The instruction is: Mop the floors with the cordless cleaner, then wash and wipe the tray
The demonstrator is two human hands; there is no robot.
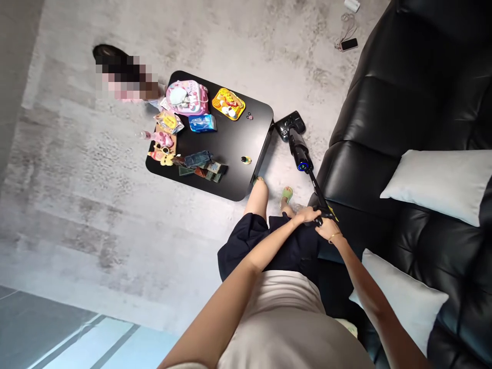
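A black upright vacuum cleaner (300, 148) leans from the floor toward me, its round display glowing blue. Its floor head (291, 125) lies on the floor between the table's end and the sofa. My left hand (307, 214) is closed on the upper end of the handle. Just beside it, my right hand (328, 228) wraps round the same handle, a bracelet on its wrist. The hands partly hide the grip.
The black table (230, 138) bears a pink toy case (187, 97), a yellow toy tray (229, 104), a blue packet (202, 123) and other toys. A person (123, 74) is at its far end. A black sofa (369, 113) with pale cushions (442, 184) flanks my right. A phone (349, 44) lies on the floor.
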